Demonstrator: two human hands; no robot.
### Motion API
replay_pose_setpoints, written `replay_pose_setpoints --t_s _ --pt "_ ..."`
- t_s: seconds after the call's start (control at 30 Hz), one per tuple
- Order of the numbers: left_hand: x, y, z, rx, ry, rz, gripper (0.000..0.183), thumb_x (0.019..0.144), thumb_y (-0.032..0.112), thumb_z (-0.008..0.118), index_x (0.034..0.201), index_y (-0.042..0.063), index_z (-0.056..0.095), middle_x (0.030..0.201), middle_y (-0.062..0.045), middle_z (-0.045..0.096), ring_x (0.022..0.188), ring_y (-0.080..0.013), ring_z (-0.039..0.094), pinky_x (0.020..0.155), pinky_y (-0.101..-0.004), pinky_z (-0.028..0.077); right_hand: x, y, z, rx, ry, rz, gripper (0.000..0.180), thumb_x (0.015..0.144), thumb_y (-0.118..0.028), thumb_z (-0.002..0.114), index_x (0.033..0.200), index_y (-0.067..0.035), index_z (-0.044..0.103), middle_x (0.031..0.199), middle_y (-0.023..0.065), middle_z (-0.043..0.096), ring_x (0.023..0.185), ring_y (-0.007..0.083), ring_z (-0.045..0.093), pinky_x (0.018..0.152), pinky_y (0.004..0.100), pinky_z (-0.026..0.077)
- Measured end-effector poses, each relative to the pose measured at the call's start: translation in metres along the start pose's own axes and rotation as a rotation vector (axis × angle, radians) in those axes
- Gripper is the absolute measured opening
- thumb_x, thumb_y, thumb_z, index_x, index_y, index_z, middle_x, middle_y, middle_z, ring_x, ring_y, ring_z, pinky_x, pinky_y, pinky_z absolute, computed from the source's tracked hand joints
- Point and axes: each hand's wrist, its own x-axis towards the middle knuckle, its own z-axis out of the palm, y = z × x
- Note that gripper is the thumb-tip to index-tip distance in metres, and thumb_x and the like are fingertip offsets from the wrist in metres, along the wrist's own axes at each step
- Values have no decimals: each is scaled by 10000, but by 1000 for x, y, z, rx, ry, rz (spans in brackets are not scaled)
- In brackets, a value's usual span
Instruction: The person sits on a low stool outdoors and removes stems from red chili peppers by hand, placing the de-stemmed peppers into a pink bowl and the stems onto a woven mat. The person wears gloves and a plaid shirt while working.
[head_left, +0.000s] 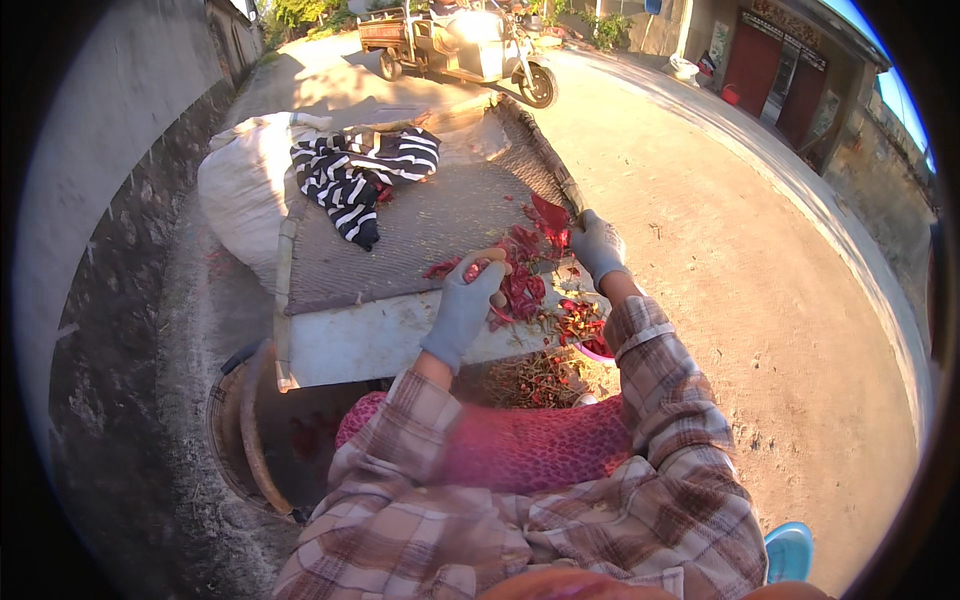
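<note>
In a grey glove, my left hand (466, 304) is closed around dried red peppers, some of which show between its fingers. My right hand (598, 245), gloved too, is at the right rim of a woven tray (420, 247); its fingers are partly hidden, so its hold cannot be told. Dried red peppers (525, 292) lie heaped on the tray between both hands. Below the right wrist, more red pieces and stems (581, 319) lie near a pink-rimmed container (596, 352), partly hidden by my sleeve. A striped dark cloth (364, 169) rests on the tray's far left part.
A bulging white sack (244, 187) stands left of the tray. A handled basket (251, 427) is at lower left, and stems (532, 379) lie before my lap. A blue basin (789, 553) is at lower right. A three-wheeled vehicle (461, 45) stands beyond; a wall (127, 150) runs along the left.
</note>
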Motion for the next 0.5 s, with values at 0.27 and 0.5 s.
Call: replay_pose_setpoints --t_s 0.27,0.5 --pt "17 -26 -1 531 67 480 426 955 178 684 1358 48 633 1188 -112 709 916 -199 690 840 -322 550 -32 -23 -27 166 146 -251 163 933 -216 624 997 -68 646 914 234 705 896 448 685 760 504 531" --pt "3 -27 11 824 -22 738 466 960 127 682 1406 37 581 1266 -131 671 1171 -213 647 1040 -343 503 -119 -58 -83 50 -57 -703 133 943 -166 605 956 -56 529 820 205 634 826 435 654 735 505 498"
